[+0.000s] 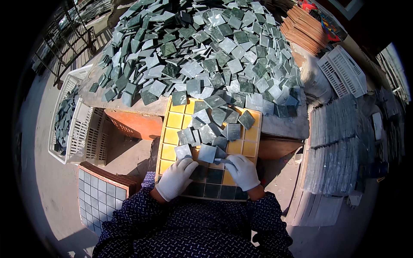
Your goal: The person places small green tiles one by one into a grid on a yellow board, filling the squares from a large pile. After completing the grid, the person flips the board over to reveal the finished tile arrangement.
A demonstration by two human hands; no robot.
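In front of me lies a yellow gridded tray (pixel 171 136) with square pockets. Dark green stone tiles (pixel 195 189) fill its nearest pockets, and loose tiles (pixel 209 132) are heaped over its middle. My left hand (pixel 175 178), in a white knit glove, has its fingers closed at the lower edge of a pale square tile (pixel 183 151). My right hand (pixel 244 173), gloved too, pinches a grey tile (pixel 223 161) seen nearly edge-on above the filled pockets. Another light grey tile (pixel 207 153) lies between the hands.
A big pile of green tiles (pixel 198 69) covers the bench behind the tray. White plastic crates (pixel 88 129) stand at left, one holding tiles. Gridded tile sheets (pixel 100 195) lean at lower left. Stacked sheets (pixel 333 146) and another white crate (pixel 343 71) are at right.
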